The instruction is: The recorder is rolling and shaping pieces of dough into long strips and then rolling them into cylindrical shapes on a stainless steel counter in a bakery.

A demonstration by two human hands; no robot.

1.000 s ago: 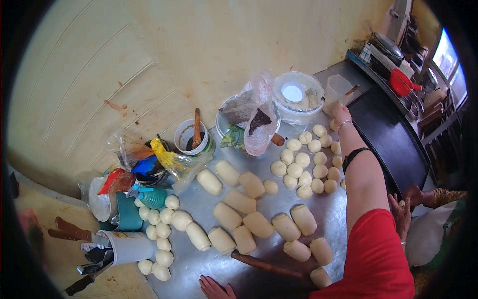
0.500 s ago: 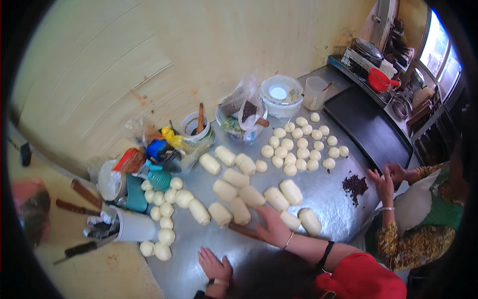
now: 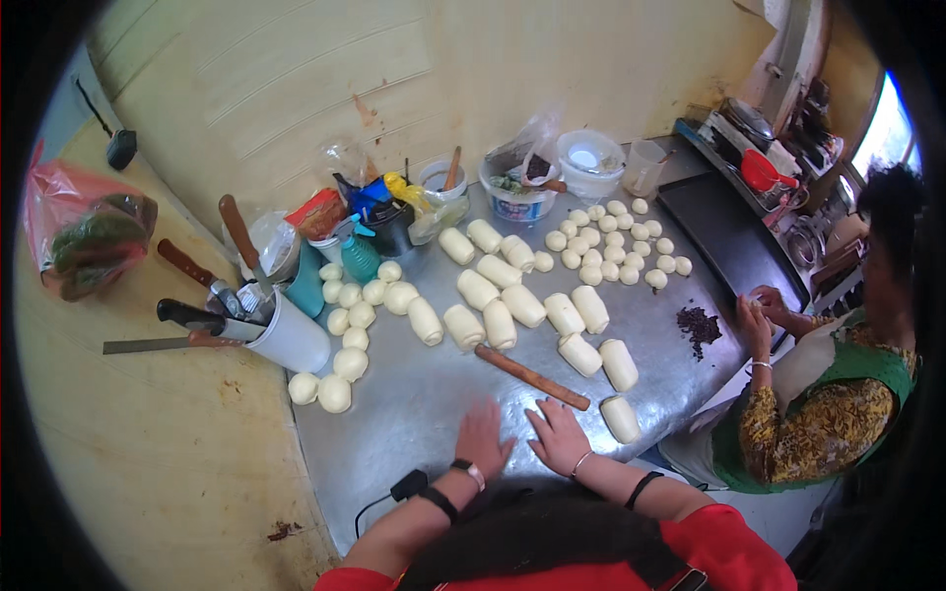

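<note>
Red sleeves [image 3: 739, 542]: entered at the lower edge, forearms reaching up over the counter [image 3: 394, 463].
Left hand [image 3: 483, 440]: over the bare metal near the front, holding nothing; motion-blurred, fingers pointing away, thumb spread to the side; contact with the metal could not be told.
Right hand [image 3: 560, 436]: held nothing; fingers splayed, tips just short of the rolling pin.
Rolling pin [image 3: 532, 378]: wooden, slim, lying aslant between the hands and the dough; far-left end just beside two dough rolls, near-right end beyond the right hand.
Dough rolls [image 3: 477, 289]: pale, smooth, loosely grouped mid-counter behind the pin, some touching; a few ran down its right side, the nearest to the right of the right hand.
Left dough balls [image 3: 350, 364]: bent row along the counter's left side, many touching.
White container [image 3: 293, 337]: tilted in view, knives and other tools standing in it.
Co-worker [image 3: 828, 394]: at right, patterned sleeves and green garment, hands together beside the tray; what those fingers pinched could not be told.
Dark bits [image 3: 699, 328]: small scattered heap before the co-worker.
Spray bottle [image 3: 362, 258]: teal, behind the left balls.
Right dough balls [image 3: 611, 254]: smaller cluster, far right-centre.
Black tray [image 3: 719, 231]: flat, right of that cluster.
Tub [image 3: 519, 204]: plastic bag inside, near the wall [image 3: 493, 59].
</note>
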